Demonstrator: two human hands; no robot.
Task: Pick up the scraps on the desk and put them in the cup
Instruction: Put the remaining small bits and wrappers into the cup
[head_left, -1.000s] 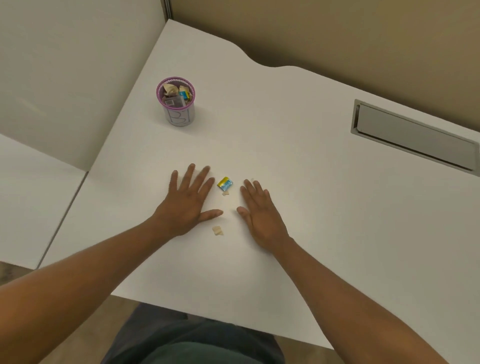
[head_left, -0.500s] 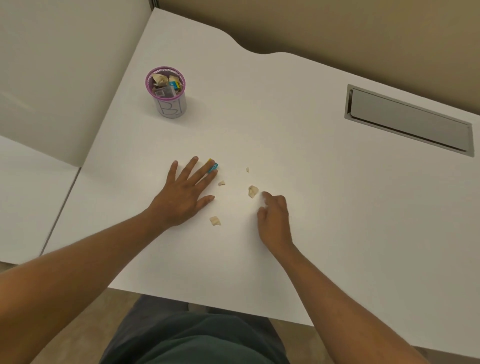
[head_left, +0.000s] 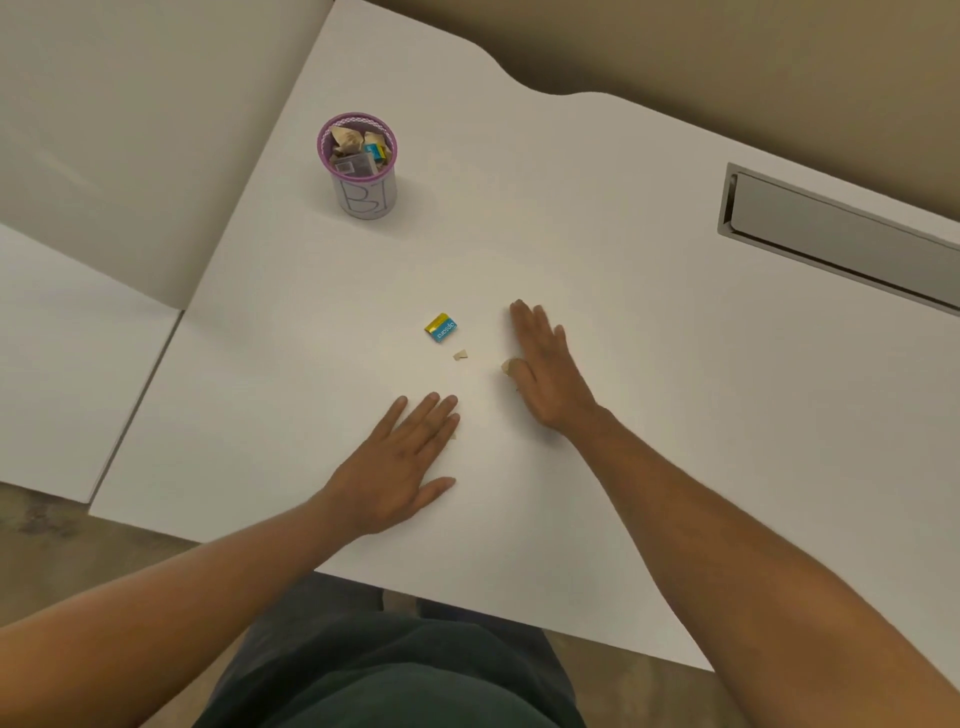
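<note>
blue scrap (head_left: 441, 328) ahead of left hand (head_left: 402, 462), flat

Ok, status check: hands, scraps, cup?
Left hand flat, open, empty. Right hand open, a tan scrap at its thumb. Blue-yellow wrapper and small scrap loose on desk. Cup upright, path clear.

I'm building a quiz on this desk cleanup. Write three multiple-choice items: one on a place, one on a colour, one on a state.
1. Where is the cup?
A. far left of the desk
B. beside the slot
C. under a hand

2. What colour is the cup's rim?
A. green
B. purple
C. black

3. How is the left hand?
A. fist
B. flat, fingers spread
C. holding the cup

Answers:
1 A, it stands beyond both hands, far from the slot.
2 B, a purple ring tops it.
3 B, it lies palm-down on the desk.
</note>
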